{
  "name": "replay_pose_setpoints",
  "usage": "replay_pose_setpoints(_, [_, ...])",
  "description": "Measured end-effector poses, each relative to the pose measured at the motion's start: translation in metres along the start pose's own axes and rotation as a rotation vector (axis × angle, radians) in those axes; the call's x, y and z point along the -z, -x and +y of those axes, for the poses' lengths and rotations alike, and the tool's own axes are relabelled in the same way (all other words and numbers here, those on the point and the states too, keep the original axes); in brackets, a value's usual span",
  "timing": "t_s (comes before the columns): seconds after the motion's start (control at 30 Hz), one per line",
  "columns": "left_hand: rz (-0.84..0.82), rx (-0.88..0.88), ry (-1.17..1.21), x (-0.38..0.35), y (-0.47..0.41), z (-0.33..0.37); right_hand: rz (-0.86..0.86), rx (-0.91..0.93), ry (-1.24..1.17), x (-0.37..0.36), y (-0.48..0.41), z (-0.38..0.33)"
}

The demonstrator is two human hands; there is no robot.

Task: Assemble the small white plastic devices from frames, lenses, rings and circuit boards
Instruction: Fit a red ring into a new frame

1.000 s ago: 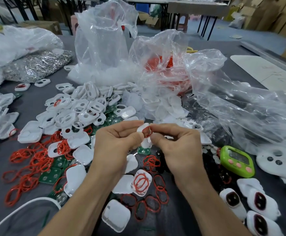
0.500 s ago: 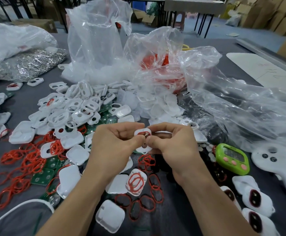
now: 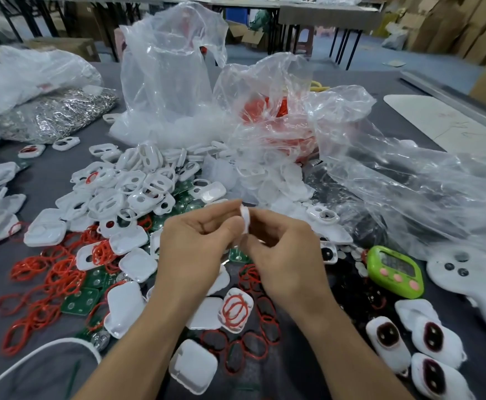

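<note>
Both hands meet above the middle of the table around one small white plastic frame (image 3: pixel 245 218), held edge-on so its ring and opening are hidden. My left hand (image 3: pixel 195 246) pinches it from the left and my right hand (image 3: pixel 282 249) pinches it from the right. Behind the hands lies a heap of white frames (image 3: pixel 126 192). Red rings (image 3: pixel 51 278) are scattered to the left and below the hands. Green circuit boards (image 3: pixel 81 301) lie among them. White covers (image 3: pixel 192 366) sit near the front edge. Three assembled devices (image 3: pixel 426 350) with dark lenses rest at the lower right.
Clear plastic bags (image 3: pixel 409 180) rise behind and to the right, one holding red rings (image 3: pixel 267 111). A bag of silvery metal parts (image 3: pixel 54 114) lies at the far left. A green timer (image 3: pixel 395 271) and a white controller (image 3: pixel 473 278) sit on the right.
The frame has been turned from face-on, with its red ring showing, to edge-on between the fingertips. Both hands stay together at the same place.
</note>
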State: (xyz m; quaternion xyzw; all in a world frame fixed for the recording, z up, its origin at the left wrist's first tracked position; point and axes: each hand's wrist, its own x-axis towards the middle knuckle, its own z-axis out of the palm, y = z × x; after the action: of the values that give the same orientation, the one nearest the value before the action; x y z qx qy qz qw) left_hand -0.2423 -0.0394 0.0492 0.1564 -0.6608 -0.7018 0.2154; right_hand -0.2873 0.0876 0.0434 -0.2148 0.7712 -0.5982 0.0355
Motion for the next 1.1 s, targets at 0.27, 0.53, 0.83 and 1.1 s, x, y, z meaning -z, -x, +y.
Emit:
replay_pose_setpoints(0.27, [-0.058,0.105,0.074,0.000,-0.002,0.004,-0.080,-0.477,-0.655,0.006,-0.008,-0.008])
replay_pose_setpoints(0.53, [-0.155,0.124,0.058,-0.001,-0.001,0.004,-0.051,-0.414,-0.568,0.006,-0.008,-0.007])
replay_pose_setpoints(0.83, [0.033,0.186,0.031,-0.008,0.005,0.000,0.195,-0.233,0.367,0.062,-0.022,-0.017])
replay_pose_setpoints(1.1, [0.050,0.195,0.073,-0.003,0.000,0.000,-0.171,-0.292,1.016,0.078,-0.080,-0.012])
